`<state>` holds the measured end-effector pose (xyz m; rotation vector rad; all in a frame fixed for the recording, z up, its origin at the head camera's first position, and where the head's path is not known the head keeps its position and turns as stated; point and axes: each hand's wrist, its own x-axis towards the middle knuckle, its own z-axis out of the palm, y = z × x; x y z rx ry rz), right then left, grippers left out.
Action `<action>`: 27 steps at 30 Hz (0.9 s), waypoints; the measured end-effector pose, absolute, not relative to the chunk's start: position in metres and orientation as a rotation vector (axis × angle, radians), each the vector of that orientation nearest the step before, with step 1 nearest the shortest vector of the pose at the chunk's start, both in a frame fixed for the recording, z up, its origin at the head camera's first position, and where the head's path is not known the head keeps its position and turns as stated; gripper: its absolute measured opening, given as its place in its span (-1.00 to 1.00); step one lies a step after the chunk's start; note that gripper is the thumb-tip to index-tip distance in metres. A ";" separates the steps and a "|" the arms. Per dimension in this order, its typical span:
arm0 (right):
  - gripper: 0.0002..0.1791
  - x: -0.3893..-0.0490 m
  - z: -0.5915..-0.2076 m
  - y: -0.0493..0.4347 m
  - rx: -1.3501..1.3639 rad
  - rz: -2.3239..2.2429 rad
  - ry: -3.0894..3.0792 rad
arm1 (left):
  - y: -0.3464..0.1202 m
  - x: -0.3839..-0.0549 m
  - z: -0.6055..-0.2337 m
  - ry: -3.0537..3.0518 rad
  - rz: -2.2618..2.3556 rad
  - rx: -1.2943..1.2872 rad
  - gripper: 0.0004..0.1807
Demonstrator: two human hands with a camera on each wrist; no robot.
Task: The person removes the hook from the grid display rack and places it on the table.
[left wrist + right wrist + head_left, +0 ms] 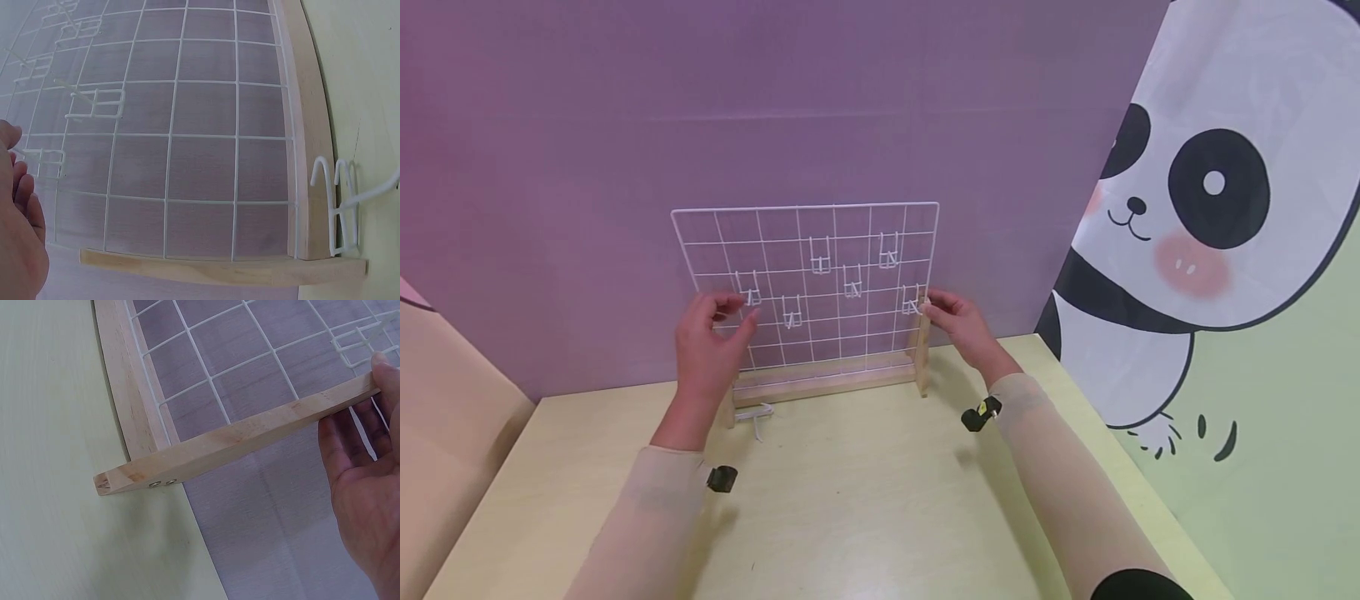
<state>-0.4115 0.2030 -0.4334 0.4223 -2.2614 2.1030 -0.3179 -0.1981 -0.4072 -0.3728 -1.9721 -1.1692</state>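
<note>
Wire grid (pixel 804 295) stands on the table (pixel 820 517), just off head-view centre toward 9 o'clock, between the left post (pixel 187 265) and right post (pixel 250 439), both wooden, with a base bar (pixel 831 379) below. Right hand (pixel 968 327), at the grid's 3 o'clock, grips the right post, thumb and fingers on opposite sides. Left hand (pixel 709 346), at 8 o'clock: fingers loosely bent, thumb apart from them, beside a hung hook (pixel 752 298); contact cannot be told.

Views compared: head gives all six hung hooks; right wrist alone gives screw heads (pixel 155 484) low on the right post; left wrist resolves the twin bends of a loose hook (pixel 350 203), just beside the left post's foot, grid's 7 o'clock.

Edges, room: rear table edge near the base bar; right edge well apart, toward 4 o'clock. Widest room toward 6 o'clock, sleeved forearms (pixel 1067 483) crossing from 5 and 7.

Surroundings: purple backdrop (pixel 805 100) at 12 o'clock limits the rear; panda mural (pixel 1285 275) at 3 o'clock. Black wrist cameras (pixel 722 479) at both cuffs.
</note>
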 end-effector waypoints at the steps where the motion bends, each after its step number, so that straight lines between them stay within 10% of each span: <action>1: -0.56 -0.411 -0.433 0.203 0.422 2.104 -2.260 | -0.198 -0.318 -0.407 -1.969 -1.171 -0.373 -0.69; 27: -0.56 -0.412 -0.435 0.204 0.419 2.109 -2.265 | -0.191 -0.325 -0.402 -1.782 -1.132 -0.401 -0.91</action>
